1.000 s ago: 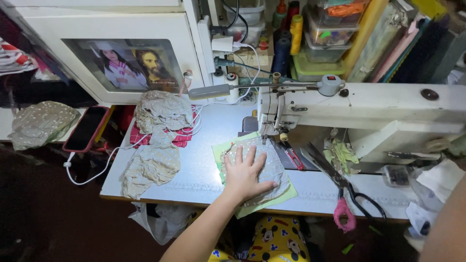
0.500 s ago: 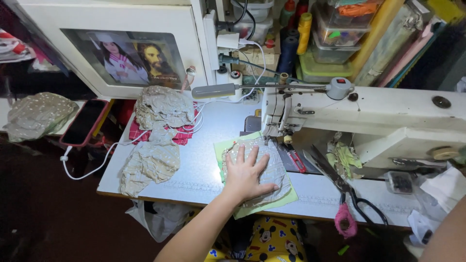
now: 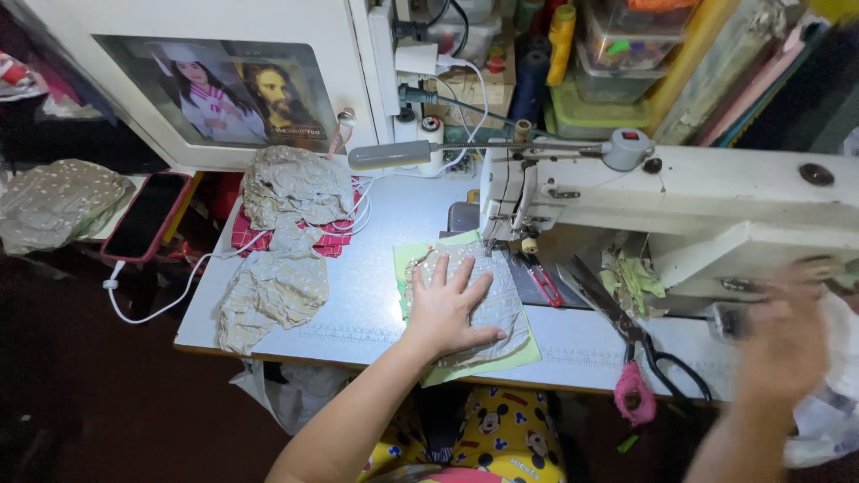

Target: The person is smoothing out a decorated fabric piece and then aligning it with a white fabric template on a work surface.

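Dark-screened phone in red case lies left of table.

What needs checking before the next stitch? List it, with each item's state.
1. Left hand flat on the grey dotted fabric: ok.
2. Fabric lies on the green backing piece: ok.
3. Fabric edge reaches under the needle area of the sewing machine: cannot tell, the head hides it.
4. Left fingers clear of the needle: ok, they sit short of it.
5. Right hand near the handwheel end: cannot tell, it is blurred.
6. Scissors lie off the fabric: ok.
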